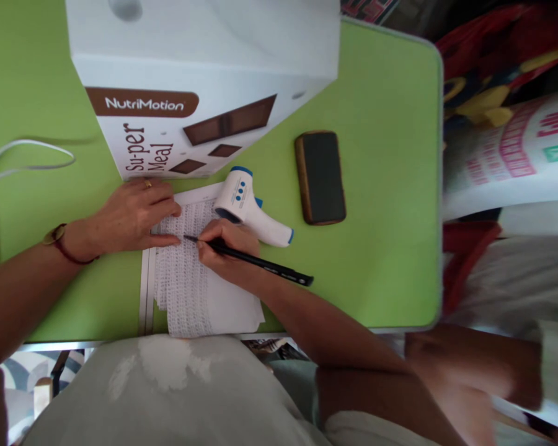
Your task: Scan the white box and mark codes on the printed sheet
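My right hand (227, 251) grips a black pen (270, 265), its tip touching a sheet of paper (186, 291) covered in rows of small handwriting. More sheets lie stacked beneath, the lower right part of the top one blank. On the upper left of the papers rests my left hand (139, 217), fingers stretched out, thumb close to the pen tip. Just beyond my right hand, a white and blue infrared thermometer (253, 207) lies partly on the papers. A phone in a brown case (323, 178) lies further right.
A large white box with brown print (204, 68) stands behind the papers on the green table (390, 260). A white cable (28, 145) loops at the left. Past the table's right edge are a printed white sack (516, 148) and a person's bare leg (474, 365).
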{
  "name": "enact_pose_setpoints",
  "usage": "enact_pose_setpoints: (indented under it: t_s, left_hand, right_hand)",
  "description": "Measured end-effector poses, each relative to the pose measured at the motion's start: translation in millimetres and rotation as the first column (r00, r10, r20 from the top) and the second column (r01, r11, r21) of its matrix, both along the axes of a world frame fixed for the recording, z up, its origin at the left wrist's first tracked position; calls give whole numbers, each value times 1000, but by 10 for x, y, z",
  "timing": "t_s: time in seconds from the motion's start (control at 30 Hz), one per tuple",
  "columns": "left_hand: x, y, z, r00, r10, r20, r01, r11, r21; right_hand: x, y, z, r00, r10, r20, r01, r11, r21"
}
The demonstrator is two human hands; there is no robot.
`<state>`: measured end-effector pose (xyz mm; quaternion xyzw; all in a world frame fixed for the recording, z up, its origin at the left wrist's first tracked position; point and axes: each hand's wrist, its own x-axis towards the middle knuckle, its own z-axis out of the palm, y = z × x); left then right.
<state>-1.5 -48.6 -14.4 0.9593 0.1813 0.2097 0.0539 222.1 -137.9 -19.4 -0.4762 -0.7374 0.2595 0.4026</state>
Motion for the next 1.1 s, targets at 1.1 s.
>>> enact_pose_setpoints:
  t_s: [1.1]
  left_hand:
    - [0, -2, -2, 1000, 5, 3, -5, 1000, 23]
  right_hand:
    - [4, -6, 27, 1000, -25, -13, 25, 999, -28]
